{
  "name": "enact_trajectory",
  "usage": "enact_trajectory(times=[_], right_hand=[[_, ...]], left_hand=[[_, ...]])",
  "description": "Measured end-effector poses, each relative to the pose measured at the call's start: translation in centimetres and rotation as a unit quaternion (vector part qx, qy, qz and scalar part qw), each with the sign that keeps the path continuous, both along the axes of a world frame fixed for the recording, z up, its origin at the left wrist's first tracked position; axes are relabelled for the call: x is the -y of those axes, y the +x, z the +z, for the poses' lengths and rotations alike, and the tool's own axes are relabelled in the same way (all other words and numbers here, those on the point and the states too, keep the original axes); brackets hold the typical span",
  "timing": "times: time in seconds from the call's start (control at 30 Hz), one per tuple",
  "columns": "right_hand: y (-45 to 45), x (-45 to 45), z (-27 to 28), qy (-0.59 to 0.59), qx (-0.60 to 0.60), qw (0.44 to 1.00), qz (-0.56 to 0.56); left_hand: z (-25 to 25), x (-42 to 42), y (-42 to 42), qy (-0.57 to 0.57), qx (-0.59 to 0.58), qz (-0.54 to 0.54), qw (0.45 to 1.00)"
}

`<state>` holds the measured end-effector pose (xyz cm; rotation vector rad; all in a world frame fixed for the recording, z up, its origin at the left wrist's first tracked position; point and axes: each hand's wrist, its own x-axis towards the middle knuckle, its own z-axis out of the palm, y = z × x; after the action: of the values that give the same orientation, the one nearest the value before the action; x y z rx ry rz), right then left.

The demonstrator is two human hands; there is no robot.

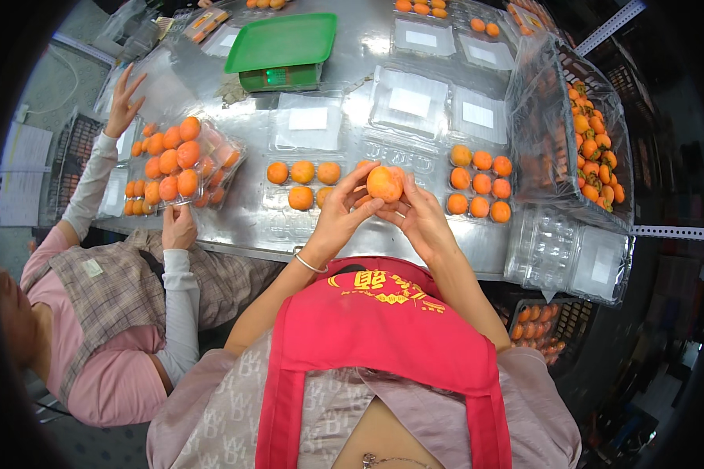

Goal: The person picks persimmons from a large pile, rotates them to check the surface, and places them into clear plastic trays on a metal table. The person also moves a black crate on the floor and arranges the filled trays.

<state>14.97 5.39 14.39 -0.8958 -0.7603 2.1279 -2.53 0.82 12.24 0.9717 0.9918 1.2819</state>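
Observation:
My left hand point(341, 212) grips an orange persimmon point(382, 185) between thumb and fingers, above the steel table point(237, 225). Close against it, my right hand point(427, 221) has its fingers around what looks like a second persimmon point(398, 173), partly hidden behind the first. Left of my hands lies a clear plastic clamshell tray point(290, 221) with several persimmons in its back rows. Beyond my fingers is another clamshell's moulded base point(402, 157), partly covered by my hands. To the right, several persimmons point(481, 184) sit in rows in a third clamshell.
A plastic-lined crate point(569, 199) of persimmons stands at right, beside stacked clamshells point(542, 246). A green-topped scale point(281, 44) is at the back. On the left, a co-worker's hand point(179, 225) holds a tilted, filled clamshell point(173, 161); the other hand point(123, 104) is raised.

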Motion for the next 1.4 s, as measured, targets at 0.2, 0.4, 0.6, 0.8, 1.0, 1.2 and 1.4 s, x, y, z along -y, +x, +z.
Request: enact_trajectory(times=[0.2, 0.4, 0.6, 0.8, 1.0, 1.2, 1.4], right_hand=[[1.1, 1.2, -1.3, 0.001, -0.019, 1.000, 0.002], [1.1, 1.8, -1.1, 0.007, -0.031, 0.999, -0.011], [1.0, 2.1, -0.9, 0.059, 0.023, 0.998, -0.005], [0.4, 2.2, 0.3, 0.092, 0.045, 0.995, 0.015], [0.9, 2.0, -0.7, 0.043, 0.003, 0.998, 0.039], [0.7, 2.6, -0.4, 0.032, 0.004, 0.997, -0.065], [11.6, -8.2, 1.9, 0.233, 0.139, 0.894, -0.357]], left_hand=[[0.4, 0.6, 0.3, 0.011, -0.009, -0.005, 1.000], [0.5, 1.0, 0.5, 0.027, -0.022, 0.002, 0.999], [0.1, 1.2, 0.8, 0.096, -0.145, 0.056, 0.983], [0.5, 1.2, 0.9, 0.178, -0.309, 0.090, 0.930], [0.7, 1.1, 0.8, 0.174, -0.310, 0.089, 0.930], [0.9, 0.5, 1.2, 0.213, -0.357, 0.067, 0.907], [0.3, 1.3, 0.7, 0.078, -0.232, 0.103, 0.964]])
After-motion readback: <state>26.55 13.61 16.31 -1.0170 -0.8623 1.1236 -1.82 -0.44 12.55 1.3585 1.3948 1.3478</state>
